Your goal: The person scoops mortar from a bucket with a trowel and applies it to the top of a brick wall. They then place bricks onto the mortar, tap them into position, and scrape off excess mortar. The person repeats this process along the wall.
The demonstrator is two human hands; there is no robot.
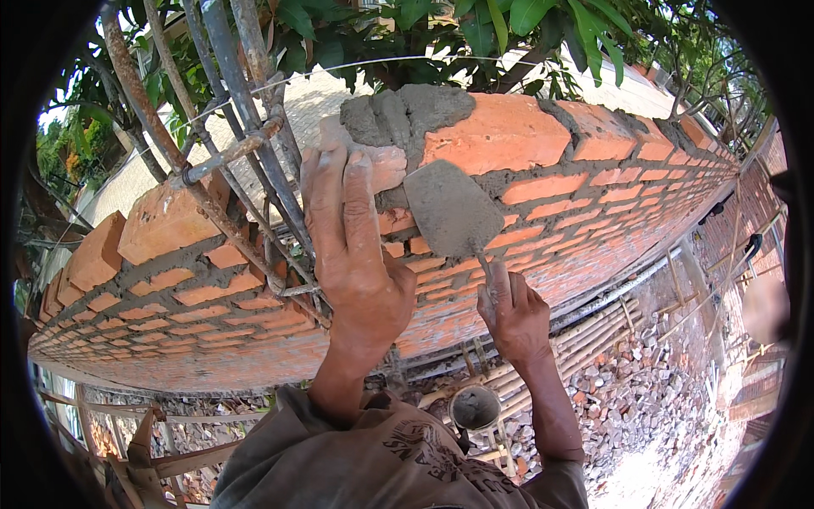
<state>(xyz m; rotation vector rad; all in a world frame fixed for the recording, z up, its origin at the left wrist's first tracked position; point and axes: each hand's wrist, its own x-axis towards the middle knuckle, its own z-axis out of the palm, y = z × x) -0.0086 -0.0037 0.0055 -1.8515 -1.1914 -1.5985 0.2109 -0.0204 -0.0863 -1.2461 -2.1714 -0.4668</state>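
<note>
At the top of a curving red brick wall [543,220], my left hand [352,229] grips a mortar-smeared brick piece [386,170], its fingers over the near face, beside the steel bars. My right hand [513,310] holds a trowel [454,212] by its handle; the grey-coated blade lies against the wall's face just right of that piece. Wet mortar [390,110] is heaped behind the piece, next to a larger orange brick [496,131] on the top course.
Vertical rusty rebar [195,182] rises at the left, with a thin string [339,64] stretched above the wall. Leafy branches [500,25] hang behind. Below are a bucket [475,407], bamboo poles [593,331] and broken-brick rubble [619,399].
</note>
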